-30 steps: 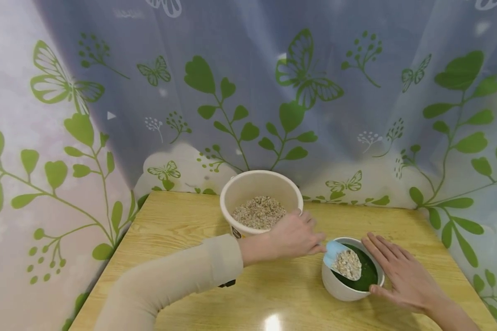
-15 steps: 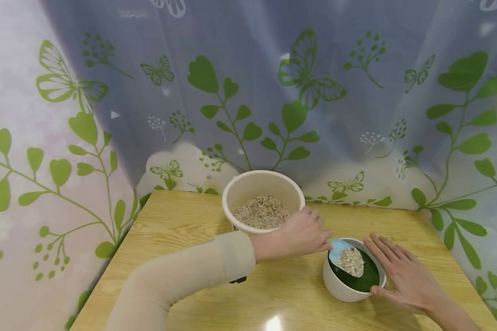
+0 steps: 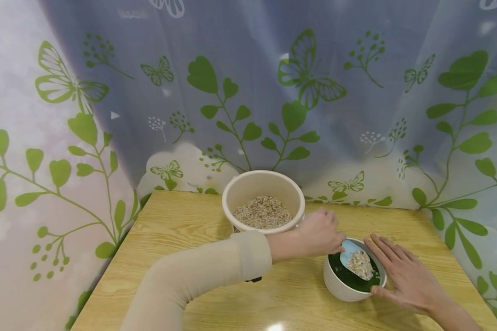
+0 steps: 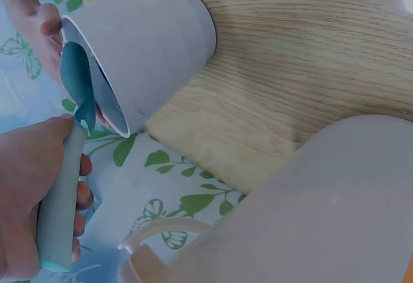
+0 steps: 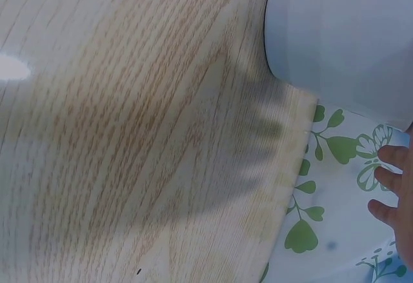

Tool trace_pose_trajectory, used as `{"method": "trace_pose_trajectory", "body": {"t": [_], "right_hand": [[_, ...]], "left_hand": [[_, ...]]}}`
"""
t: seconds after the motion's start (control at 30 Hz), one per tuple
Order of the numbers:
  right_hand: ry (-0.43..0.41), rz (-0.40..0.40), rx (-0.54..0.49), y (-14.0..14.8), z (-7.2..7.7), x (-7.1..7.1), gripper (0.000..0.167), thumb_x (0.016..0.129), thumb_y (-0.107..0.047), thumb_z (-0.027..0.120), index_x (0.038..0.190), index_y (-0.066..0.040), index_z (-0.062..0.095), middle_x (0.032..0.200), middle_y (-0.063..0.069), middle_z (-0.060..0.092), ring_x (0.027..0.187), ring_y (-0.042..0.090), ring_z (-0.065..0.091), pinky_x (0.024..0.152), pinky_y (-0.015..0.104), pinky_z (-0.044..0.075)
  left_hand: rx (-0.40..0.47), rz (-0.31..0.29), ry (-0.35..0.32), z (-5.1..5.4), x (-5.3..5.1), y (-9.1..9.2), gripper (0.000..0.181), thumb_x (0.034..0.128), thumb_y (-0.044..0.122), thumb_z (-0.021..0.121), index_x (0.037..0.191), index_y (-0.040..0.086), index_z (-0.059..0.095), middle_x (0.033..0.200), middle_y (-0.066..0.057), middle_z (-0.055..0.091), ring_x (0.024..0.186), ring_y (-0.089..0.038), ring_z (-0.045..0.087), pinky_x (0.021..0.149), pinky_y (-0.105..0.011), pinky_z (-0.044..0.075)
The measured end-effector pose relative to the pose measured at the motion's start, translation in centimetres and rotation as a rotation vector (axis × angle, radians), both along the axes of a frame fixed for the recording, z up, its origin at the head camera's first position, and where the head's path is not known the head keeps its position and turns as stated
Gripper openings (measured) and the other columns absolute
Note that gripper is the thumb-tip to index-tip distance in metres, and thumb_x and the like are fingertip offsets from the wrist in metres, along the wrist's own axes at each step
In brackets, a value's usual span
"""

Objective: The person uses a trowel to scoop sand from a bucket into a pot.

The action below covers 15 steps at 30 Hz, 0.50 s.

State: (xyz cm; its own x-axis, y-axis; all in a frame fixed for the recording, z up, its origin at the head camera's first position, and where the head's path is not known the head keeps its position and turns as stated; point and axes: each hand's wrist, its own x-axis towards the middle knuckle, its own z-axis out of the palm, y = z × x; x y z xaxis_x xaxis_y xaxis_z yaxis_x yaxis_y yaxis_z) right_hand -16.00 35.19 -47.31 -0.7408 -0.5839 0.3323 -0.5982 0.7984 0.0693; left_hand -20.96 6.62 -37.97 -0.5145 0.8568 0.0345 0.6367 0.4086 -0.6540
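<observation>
My left hand [image 3: 320, 232] grips the pale handle [image 4: 61, 199] of a small blue scoop, fingers wrapped round it in the left wrist view. The scoop's blade [image 3: 348, 250] is over the mouth of a white pot [image 3: 343, 289] and bears a heap of pale, grainy mix [image 3: 361, 265]. Inside the pot a dark green surface [image 3: 349, 279] shows. My right hand [image 3: 412, 280] lies against the pot's right rim, fingers extended and thumb at the front edge. The right wrist view catches a few fingertips [image 5: 387, 180] beside the pot's wall.
A cream bucket [image 3: 228, 193] with more grainy mix [image 3: 262, 212] stands at the back of the wooden table [image 3: 182, 216], left of the pot. Its handle [image 4: 164, 226] sticks out in the left wrist view. A leaf-patterned curtain [image 3: 248, 92] hangs behind.
My left hand has shifted to the right, bringing the loaded scoop from the pot's left rim further over its mouth. The right hand stays at the rim.
</observation>
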Motion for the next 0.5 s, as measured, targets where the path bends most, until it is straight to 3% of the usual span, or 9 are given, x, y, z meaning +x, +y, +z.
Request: {"method": "trace_pose_trajectory", "body": {"t": [0.13,0.3,0.5], "right_hand": [[-0.023,-0.017,0.007,0.02,0.03,0.06,0.11,0.084,-0.083,0.062,0.166,-0.017,0.032,0.173,0.008,0.035,0.152,0.032,0.042,0.106,0.056,0.044],[-0.029,-0.02,0.012,0.01,0.12,0.13,0.109,0.084,-0.08,0.064,0.167,-0.017,0.031,0.173,0.008,0.034,0.157,0.029,0.036,0.106,0.056,0.043],[-0.015,-0.017,0.019,-0.07,0.1,0.27,0.108,0.085,-0.078,0.065,0.167,-0.018,0.029,0.174,0.007,0.033,0.163,0.021,0.027,0.106,0.056,0.044]], "left_hand": [[-0.039,0.019,-0.006,0.11,0.01,0.24,0.05,0.1114,0.063,0.023,0.115,0.037,0.065,0.105,0.017,0.072,0.09,-0.004,0.058,0.082,-0.02,0.051],[-0.049,0.032,0.029,0.16,-0.22,0.4,0.049,0.1104,0.065,0.024,0.104,0.036,0.063,0.095,0.019,0.066,0.083,-0.003,0.053,0.076,-0.019,0.047],[-0.032,0.053,0.091,0.38,-0.71,0.59,0.048,0.1081,0.069,0.029,0.09,0.035,0.059,0.088,0.02,0.063,0.084,-0.003,0.058,0.073,-0.02,0.046]]}}
